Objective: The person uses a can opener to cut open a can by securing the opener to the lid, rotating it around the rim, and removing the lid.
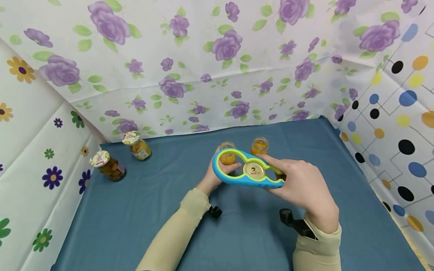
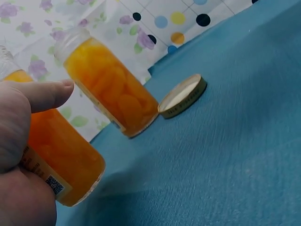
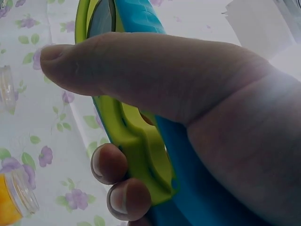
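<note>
My left hand (image 1: 211, 177) holds a glass jar of orange fruit pieces (image 2: 66, 141), its top uncovered, tilted in the left wrist view. In my right hand (image 1: 306, 184) I grip a blue and green jar opener (image 1: 237, 181), which passes in front of that jar in the head view. A gold lid (image 1: 254, 170) sits within one of the opener's rings. Just behind the opener stands another uncovered jar of orange fruit (image 1: 260, 145). Beside that jar, in the left wrist view, a second gold lid (image 2: 183, 96) lies on the cloth.
Two jars with paper-like printed covers stand at the left: one with dark contents (image 1: 113, 169) and one with yellowish contents (image 1: 140, 150). A blue cloth (image 1: 152, 210) covers the table. Patterned sheets (image 1: 203, 67) enclose the back and both sides.
</note>
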{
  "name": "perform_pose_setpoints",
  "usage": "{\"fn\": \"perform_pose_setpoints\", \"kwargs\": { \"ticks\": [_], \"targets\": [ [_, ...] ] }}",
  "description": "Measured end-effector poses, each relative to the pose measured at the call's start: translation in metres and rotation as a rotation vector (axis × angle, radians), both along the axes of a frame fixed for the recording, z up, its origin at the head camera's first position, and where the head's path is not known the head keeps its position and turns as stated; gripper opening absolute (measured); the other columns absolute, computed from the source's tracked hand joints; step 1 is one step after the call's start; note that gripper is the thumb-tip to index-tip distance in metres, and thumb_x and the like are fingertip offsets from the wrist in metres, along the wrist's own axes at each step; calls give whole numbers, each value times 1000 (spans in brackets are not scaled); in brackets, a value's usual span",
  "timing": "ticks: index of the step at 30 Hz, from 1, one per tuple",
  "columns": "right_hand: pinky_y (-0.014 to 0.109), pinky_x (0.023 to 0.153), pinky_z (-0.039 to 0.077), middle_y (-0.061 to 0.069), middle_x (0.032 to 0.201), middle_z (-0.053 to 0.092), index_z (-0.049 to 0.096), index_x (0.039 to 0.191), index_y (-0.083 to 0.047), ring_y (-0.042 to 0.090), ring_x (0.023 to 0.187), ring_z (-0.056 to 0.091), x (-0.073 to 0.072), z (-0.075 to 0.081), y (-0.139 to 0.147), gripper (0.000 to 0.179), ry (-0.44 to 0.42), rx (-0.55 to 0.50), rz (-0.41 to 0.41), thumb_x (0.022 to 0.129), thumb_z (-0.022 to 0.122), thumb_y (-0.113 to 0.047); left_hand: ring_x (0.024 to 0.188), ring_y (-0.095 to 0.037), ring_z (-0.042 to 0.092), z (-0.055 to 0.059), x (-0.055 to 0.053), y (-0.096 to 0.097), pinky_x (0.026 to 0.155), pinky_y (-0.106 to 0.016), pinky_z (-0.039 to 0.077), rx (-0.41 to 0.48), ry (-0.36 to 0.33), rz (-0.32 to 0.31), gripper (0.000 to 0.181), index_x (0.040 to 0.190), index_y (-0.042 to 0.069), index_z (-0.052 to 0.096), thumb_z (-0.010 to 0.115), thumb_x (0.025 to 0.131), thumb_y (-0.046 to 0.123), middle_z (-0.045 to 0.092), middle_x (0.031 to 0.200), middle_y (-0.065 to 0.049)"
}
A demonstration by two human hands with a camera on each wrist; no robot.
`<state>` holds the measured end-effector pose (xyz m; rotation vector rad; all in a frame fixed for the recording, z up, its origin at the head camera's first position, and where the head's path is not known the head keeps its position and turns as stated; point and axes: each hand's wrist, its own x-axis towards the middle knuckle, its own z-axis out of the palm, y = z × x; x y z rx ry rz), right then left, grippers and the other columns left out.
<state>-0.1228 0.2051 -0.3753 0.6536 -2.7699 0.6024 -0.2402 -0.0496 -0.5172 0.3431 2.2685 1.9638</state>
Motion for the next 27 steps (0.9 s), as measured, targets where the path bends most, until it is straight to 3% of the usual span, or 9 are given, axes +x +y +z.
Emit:
{"fn": "perform_pose_setpoints", "kwargs": {
  "ticks": [9, 13, 15, 20, 27],
  "targets": [
    [31, 50, 34, -12, 70, 50, 64, 150, -37, 10, 57, 42, -1, 0, 9, 76, -12, -18, -54, 81, 95, -35, 125, -27, 63, -12, -6, 1, 110, -55, 48, 20, -11, 38, 79, 155, 25, 46, 90, 90, 16, 59, 144, -6],
    [32, 50, 35, -12, 71, 51, 63, 151, -37, 10, 57, 43, -3, -1, 11, 76, -18, -20, -60, 81, 94, -34, 116, -30, 69, -16, -9, 2, 107, -55, 51, 71, -31, 25, 77, 154, 24, 46, 88, 91, 9, 59, 144, -10],
    [32, 51, 36, -12, 71, 51, 63, 151, -37, 10, 57, 43, -3, -1, 11, 77, -23, -19, -62, 81, 95, -34, 119, -31, 68, -18, -10, 2, 108, -54, 50, 78, -32, 26, 76, 154, 23, 46, 87, 92, 9, 58, 145, -10],
    [32, 50, 35, -12, 70, 50, 63, 151, -37, 10, 56, 42, -5, -1, 11, 78, -26, -16, -62, 81, 95, -34, 131, -30, 58, -19, -10, 3, 110, -55, 48, 58, -28, 42, 76, 154, 22, 45, 87, 92, 10, 57, 145, -8],
    [32, 50, 34, -11, 70, 50, 63, 151, -38, 11, 56, 42, -6, -1, 11, 77, -38, -16, -68, 81, 95, -34, 126, -30, 60, -18, -9, 2, 108, -56, 47, 21, -34, 55, 71, 151, 19, 45, 86, 94, 13, 60, 139, -9]
  ]
}}
